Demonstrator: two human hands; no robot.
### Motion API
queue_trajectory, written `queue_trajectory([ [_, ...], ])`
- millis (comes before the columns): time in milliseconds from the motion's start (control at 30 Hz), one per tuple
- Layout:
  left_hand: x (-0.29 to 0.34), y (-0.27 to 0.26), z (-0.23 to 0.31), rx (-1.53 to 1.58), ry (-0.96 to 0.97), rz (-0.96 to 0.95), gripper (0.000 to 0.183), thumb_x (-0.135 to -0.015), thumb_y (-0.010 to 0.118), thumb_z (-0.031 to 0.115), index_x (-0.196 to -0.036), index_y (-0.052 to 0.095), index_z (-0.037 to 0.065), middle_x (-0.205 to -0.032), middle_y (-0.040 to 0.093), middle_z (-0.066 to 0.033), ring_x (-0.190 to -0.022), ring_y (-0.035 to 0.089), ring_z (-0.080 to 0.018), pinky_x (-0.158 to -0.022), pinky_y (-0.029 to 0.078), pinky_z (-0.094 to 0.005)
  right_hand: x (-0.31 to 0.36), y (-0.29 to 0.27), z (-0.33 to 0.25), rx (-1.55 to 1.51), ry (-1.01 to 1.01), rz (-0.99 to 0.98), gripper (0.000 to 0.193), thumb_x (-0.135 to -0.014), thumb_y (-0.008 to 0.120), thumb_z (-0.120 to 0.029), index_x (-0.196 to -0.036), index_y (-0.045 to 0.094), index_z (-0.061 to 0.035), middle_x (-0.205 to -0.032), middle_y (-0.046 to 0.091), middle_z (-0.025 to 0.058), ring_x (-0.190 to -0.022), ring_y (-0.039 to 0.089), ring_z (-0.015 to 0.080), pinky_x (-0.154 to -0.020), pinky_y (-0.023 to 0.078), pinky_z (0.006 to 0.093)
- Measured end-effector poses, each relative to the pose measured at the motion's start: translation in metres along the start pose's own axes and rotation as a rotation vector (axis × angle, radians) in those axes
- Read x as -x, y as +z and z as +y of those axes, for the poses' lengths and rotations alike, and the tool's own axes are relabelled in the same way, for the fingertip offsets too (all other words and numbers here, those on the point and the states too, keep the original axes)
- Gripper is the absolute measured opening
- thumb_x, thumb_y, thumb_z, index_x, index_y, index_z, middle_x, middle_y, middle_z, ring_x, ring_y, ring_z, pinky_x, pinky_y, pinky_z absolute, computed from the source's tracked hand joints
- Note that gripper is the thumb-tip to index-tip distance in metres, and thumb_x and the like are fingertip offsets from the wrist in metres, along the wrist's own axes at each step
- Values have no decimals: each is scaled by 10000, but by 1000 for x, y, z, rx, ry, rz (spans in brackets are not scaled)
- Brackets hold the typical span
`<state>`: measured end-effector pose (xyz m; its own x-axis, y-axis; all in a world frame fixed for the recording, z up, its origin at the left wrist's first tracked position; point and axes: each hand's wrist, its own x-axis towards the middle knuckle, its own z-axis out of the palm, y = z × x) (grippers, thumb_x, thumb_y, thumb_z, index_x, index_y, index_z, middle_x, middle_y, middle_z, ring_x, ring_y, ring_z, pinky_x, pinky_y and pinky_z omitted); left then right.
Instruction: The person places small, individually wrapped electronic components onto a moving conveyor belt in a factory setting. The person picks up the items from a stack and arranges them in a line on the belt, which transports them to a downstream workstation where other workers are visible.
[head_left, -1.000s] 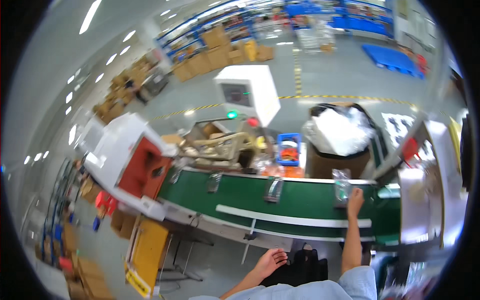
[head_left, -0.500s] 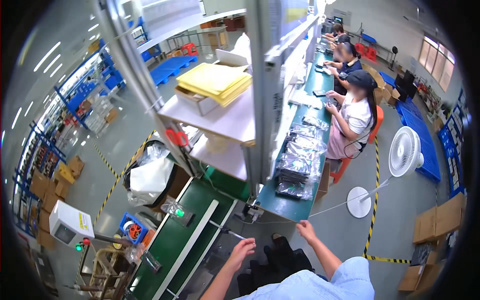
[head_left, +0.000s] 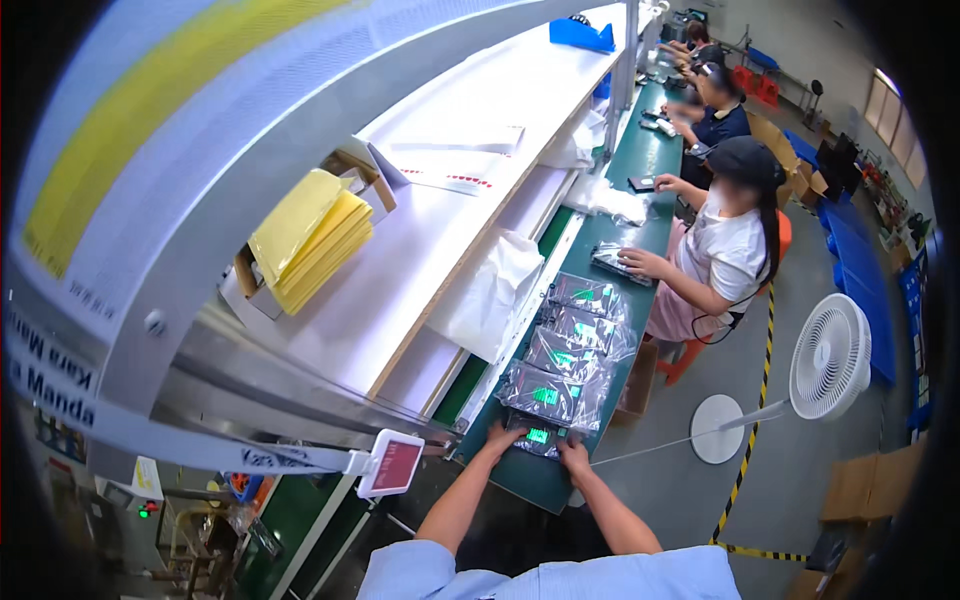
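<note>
At the near end of the long green bench (head_left: 530, 480), my left hand (head_left: 498, 440) and my right hand (head_left: 574, 456) grip opposite sides of a flat dark item in a clear plastic bag (head_left: 535, 436). Bright green print shows on its top through the shiny film. My fingertips are partly hidden along its edges. Just beyond it lies another bagged item (head_left: 546, 396) of the same look, and several more overlap in a row farther up the bench.
A shelf (head_left: 420, 240) with yellow padded envelopes (head_left: 310, 240) runs along the left. A metal frame (head_left: 240, 160) and a hanging tag (head_left: 391, 464) stand close on the left. Seated co-workers (head_left: 735, 235) line the right side, with a white fan (head_left: 830, 357) behind them.
My view has shifted toward the bench. Both hands, empty before and short of the bench, have come forward onto the nearest bagged item. The nearest co-worker's hand now reaches to a bagged item.
</note>
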<state>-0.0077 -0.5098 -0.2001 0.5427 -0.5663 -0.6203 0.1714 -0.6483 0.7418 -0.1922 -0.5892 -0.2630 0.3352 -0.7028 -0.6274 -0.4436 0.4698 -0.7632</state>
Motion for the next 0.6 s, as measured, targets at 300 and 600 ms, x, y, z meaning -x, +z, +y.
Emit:
queue_trajectory([
  [300, 50, 27, -41, 539, -278, -224, 687, -589, 787, 112, -1162, 442, -46, -1071, 573, -138, -962, 579, -233, -838, 472, -338, 26, -58, -38, 221, 9, -316, 282, -828, 556, -221, -1010, 586, -7, -832, 587, 25, -742, 504, 96, -667, 391, 249],
  [600, 149, 40, -58, 1004, -243, -114, 492, -687, 707, 90, -1129, 504, 24, -1034, 582, -100, -936, 575, -213, -830, 468, -331, 81, -78, -56, -70, -32, -217, 442, -809, 639, -242, -1141, 453, -17, -876, 560, 35, -767, 514, 111, -691, 413, 244],
])
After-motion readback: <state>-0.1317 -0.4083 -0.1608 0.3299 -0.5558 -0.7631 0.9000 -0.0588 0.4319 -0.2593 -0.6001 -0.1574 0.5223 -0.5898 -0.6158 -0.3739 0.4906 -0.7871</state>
